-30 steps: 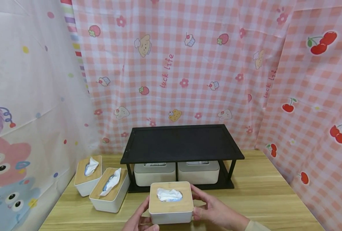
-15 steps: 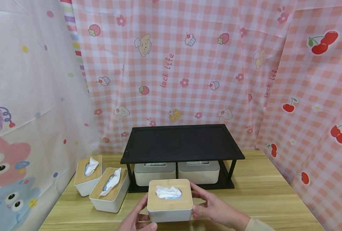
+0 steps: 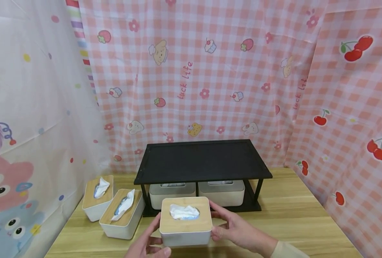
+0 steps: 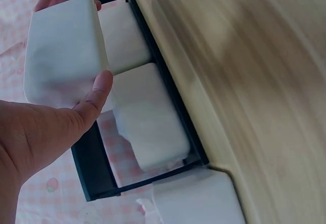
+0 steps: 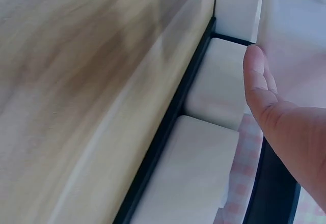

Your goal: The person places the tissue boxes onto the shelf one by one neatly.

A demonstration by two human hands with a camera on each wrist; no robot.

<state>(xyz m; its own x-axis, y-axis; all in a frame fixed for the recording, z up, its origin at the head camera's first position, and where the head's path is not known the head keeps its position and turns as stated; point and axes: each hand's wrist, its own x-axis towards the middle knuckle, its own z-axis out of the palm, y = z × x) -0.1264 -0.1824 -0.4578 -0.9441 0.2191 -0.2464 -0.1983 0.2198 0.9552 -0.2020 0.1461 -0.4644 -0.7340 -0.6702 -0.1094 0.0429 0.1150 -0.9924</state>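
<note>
- Closest to me, the left hand (image 3: 149, 242) curves along the left side of a tissue box, its grip clamped on that side with the thumb toward the near face.
- Opposite it, the right hand (image 3: 237, 229) has its grip pressed on the box's right side, the pale sleeve (image 3: 287, 251) just showing behind the wrist.
- Between them is the held tissue box (image 3: 186, 239), white with a wood-toned lid, raised above the counter (image 3: 294, 218) in front of the black stand. White tissue (image 3: 184, 212) pokes from its oval slot.
- Over to the left, a nearer side box (image 3: 118, 231) sits at an angle on the counter, with the same kind of lid and a tuft of tissue.
- Just behind it and further left is a farther side box (image 3: 95, 212); I can't tell whether the two touch.
- Past the hands stands the black stand (image 3: 197, 161), and beneath its flat top are a left stored box (image 3: 173, 192) and a right stored box (image 3: 224, 198), side by side.
- Behind everything hangs a pink checked curtain (image 3: 194, 86).
</note>
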